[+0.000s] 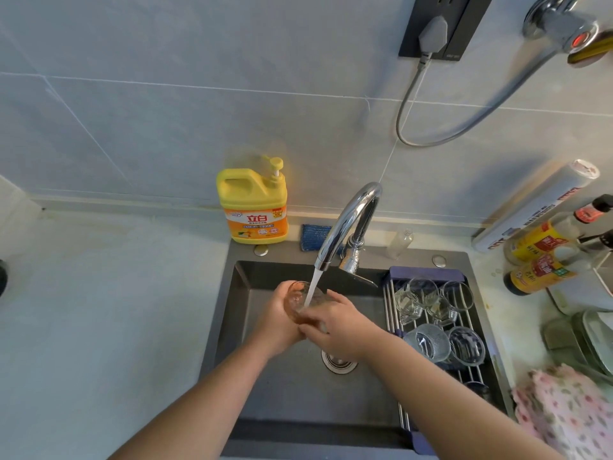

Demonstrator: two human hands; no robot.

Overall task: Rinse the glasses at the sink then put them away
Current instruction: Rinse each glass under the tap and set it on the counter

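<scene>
1. The room is bright, with soft, even light.
2. The tap [348,220] shines with white glare.
3. The roll [537,207] throws a soft grey shadow on the wall [166,111] beside it.
4. The sink [298,393] looks dark inside.
5. Tile lines bend near the edges.
6. The pink cloth [570,413] in the corner looks blurry.

The pale desk [99,293] runs along a tiled wall, with a dark sink [238,293] set into it. At the sink's back edge stands a yellow detergent jug [253,207], with a blue sponge [315,237] just to its right and a small clear bottle [399,244] further along. A slatted rack [428,272] spans the sink's right side and carries several glasses [428,340]. To the right of the sink, the desk holds two sauce bottles [537,277], a roll of wrap [537,207] by the wall, stacked glass lids [593,340] and a pink floral cloth [570,416].
</scene>
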